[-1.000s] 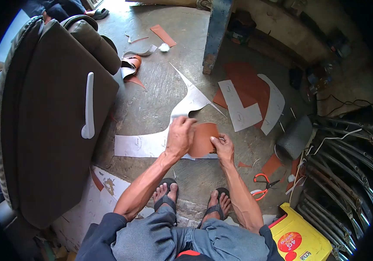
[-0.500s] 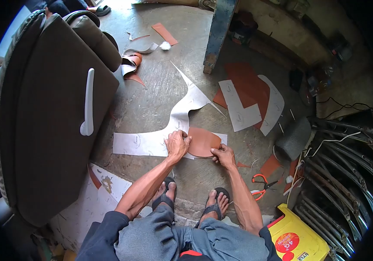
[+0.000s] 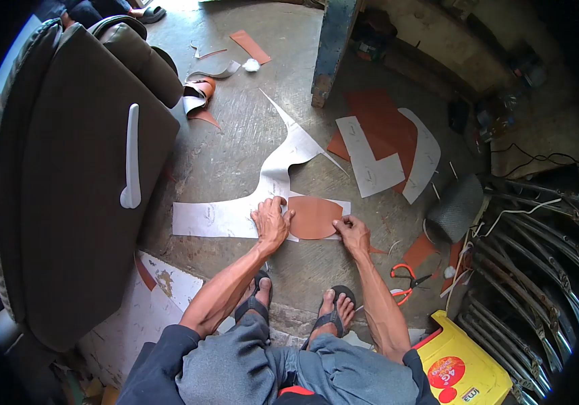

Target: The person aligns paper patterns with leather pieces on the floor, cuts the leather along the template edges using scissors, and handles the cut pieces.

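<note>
A curved orange-brown piece [image 3: 315, 218] lies flat on the right part of a white printed sheet [image 3: 225, 219] on the floor. My left hand [image 3: 272, 223] rests on the white sheet with its fingers apart, the thumb close to the piece's left edge. At the piece's right edge, the fingertips of my right hand [image 3: 353, 235] touch or pinch its border; the fingers are partly bent. The sheet's narrow pointed arm reaches up and away from my left hand.
Orange-handled scissors [image 3: 407, 282] lie right of my feet, above a yellow container [image 3: 468, 364]. Brown sheets [image 3: 380, 125] and white cutouts lie ahead right. A dark upholstered piece [image 3: 90, 182] stands left, metal frames [image 3: 539, 283] right. Part of another person [image 3: 94, 10] shows top left.
The brown piece has come down from above the white sheet and now lies flat on it. My left hand has lowered onto the sheet, and my right hand has stayed at the piece's right edge.
</note>
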{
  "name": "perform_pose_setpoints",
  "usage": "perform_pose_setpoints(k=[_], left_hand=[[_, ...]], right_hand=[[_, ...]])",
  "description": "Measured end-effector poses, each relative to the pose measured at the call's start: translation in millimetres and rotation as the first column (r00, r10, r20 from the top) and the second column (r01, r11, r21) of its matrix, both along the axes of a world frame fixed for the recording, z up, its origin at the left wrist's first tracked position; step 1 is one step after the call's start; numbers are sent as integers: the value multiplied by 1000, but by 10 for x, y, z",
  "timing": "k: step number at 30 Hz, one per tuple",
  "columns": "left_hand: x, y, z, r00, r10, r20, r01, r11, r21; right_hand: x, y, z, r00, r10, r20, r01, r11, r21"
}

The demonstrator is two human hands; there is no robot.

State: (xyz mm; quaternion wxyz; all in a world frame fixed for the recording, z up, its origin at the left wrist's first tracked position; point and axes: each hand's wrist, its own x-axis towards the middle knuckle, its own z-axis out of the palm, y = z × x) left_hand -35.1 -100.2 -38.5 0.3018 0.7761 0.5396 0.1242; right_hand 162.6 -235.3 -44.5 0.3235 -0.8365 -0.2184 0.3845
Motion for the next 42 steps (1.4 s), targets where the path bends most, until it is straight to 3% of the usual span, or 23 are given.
perform_pose_setpoints(k=[2,5,8,13,29,37,42], left_hand=[[7,7,5,1000,10,5,-10,1000,-15],[18,-2,-8,1000,24,8,-23,999,-26],[2,10,-1,1000,19,5,-19,1000,-21],[-21,-4,-32,1000,-5,18,5,1000,2],[-42,-27,-74,999,-17,52,12,996,92],[-30,-42,-80,999,-22,45,18,996,89],[15,-78,-67,1000,8,8,-8,997,71]], right_hand=[[31,-34,-57,998,9,62,-11,999,36],[21,-23,-1,999,-34,-17,35,999,29],[37,-29,-119,998,3,62,-7,999,52],[-33,47,277,999,-31,-13,31,999,-7],[-56,36,235,998,-26,57,27,1000,-13],[-23,-8,178,992,-112,-61,114,993,31],[11,-38,173,993,-117,-33,118,993,27]])
